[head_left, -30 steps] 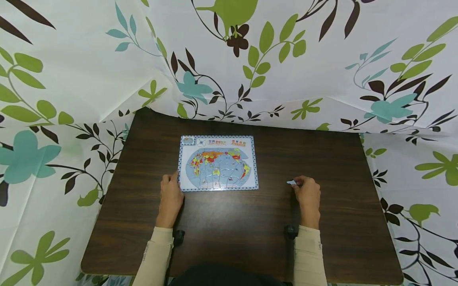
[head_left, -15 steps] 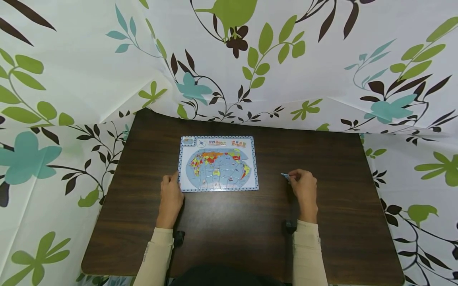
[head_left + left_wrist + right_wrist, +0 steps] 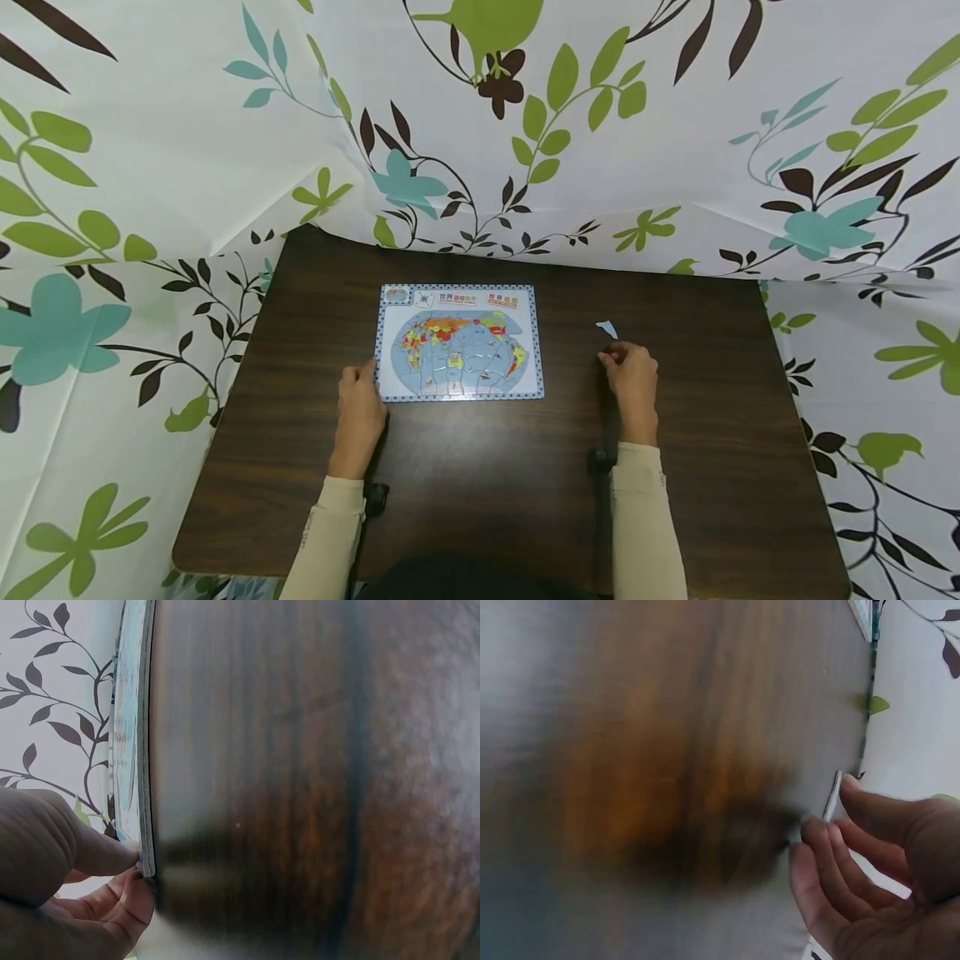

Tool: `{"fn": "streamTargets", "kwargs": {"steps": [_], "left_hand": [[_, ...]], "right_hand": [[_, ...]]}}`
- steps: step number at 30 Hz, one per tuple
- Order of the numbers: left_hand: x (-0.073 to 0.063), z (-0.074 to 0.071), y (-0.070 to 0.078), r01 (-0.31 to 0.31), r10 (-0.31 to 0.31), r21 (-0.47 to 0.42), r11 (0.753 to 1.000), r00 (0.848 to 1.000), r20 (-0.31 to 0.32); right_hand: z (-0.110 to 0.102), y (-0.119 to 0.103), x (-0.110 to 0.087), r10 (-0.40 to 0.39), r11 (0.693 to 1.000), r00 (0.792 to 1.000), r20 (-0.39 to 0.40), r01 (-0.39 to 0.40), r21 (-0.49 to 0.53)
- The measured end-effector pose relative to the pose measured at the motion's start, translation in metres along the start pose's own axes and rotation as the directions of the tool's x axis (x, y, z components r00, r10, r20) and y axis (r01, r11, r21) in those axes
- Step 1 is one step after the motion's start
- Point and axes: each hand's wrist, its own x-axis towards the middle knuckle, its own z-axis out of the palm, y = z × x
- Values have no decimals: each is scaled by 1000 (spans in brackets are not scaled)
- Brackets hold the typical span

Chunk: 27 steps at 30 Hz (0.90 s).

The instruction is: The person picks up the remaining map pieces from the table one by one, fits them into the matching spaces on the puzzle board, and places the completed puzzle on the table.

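A world map jigsaw puzzle (image 3: 459,354) in a white tray with a blue patterned border lies left of the table's middle. Its map has a notch at the upper right. My left hand (image 3: 360,417) grips the tray's near left corner; in the left wrist view, thumb (image 3: 112,853) and fingers pinch its edge. Right of the puzzle, my right hand (image 3: 633,387) holds a small pale blue puzzle piece (image 3: 607,329) at its fingertips. The right wrist view shows that piece (image 3: 832,796) edge-on between thumb and fingers, above the wood.
Both hands work over a dark brown wooden table (image 3: 705,500). A white cloth (image 3: 637,167) printed with leaves and birds hangs behind it and along both sides. Dark wrist straps (image 3: 377,500) sit at the sleeve cuffs. The puzzle's edge (image 3: 864,616) also shows in the right wrist view.
My right hand has moved forward and slightly left, and the piece has turned in its fingers to point away from me. The left hand and the puzzle have stayed put.
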Motion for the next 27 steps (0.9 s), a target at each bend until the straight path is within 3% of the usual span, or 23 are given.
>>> {"fn": "streamTargets", "kwargs": {"steps": [7, 15, 27], "left_hand": [[-1, 1, -1, 9, -9, -2, 1000, 1000, 1], [0, 1, 0, -3, 3, 1, 1000, 1000, -2], [-1, 0, -1, -28, 28, 0, 1000, 999, -26]], "right_hand": [[5, -4, 33, 18, 999, 999, -46, -20, -41], [15, -5, 43, -16, 999, 993, -121, 12, -36], [12, -12, 39, 53, 997, 998, -30, -52, 51]]}}
